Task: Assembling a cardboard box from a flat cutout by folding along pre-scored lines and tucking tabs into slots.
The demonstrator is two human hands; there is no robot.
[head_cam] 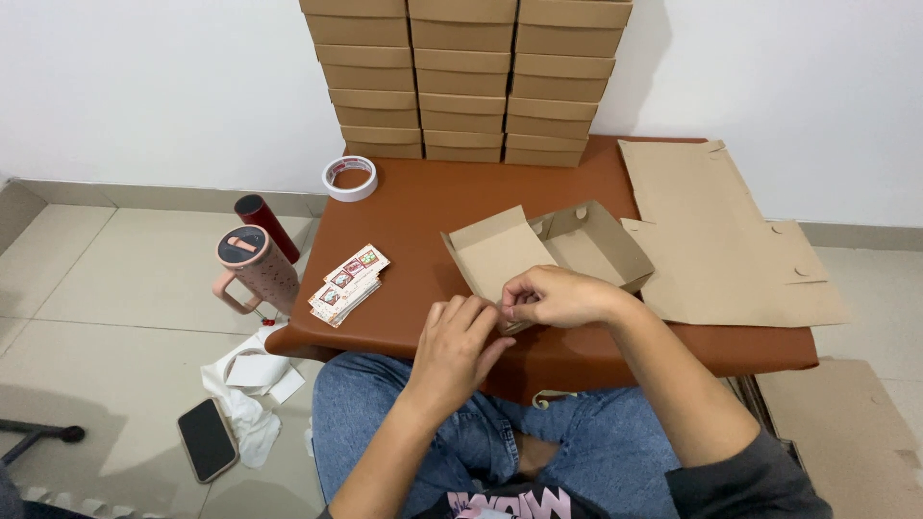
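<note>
Tiled floor and a plain white wall frame a low brown bench (423, 207), viewed from above by a seated person in blue jeans.

Nearest the camera, the left hand (460, 344) rests at the bench's front edge, fingers (471, 315) drawn loosely together and touching the near corner of a half-folded cardboard box (548, 252). Just beside it, the right hand (556, 296) has its fingers curled shut, pinching the same near edge of the box; whether a small tab or other item sits inside that pinch cannot be told.

Assessment of the box: thin brown card, judged light, fairly stiff across the panels yet ready to bend at the creases, not slippery, and liable to crumple under a hard squeeze. Best taken at the edges or flaps near a fold, as both hands do now. It lies open on the bench's front half, just ahead of the hands.

Further out: a small pile of printed stickers (348, 284) to the left, flat cardboard blanks (716, 235) to the right, a tape roll (349, 178) at the far left corner, and stacked finished boxes (466, 77) against the wall. On the floor, left: a pink tumbler (255, 267) and a phone (207, 439).
</note>
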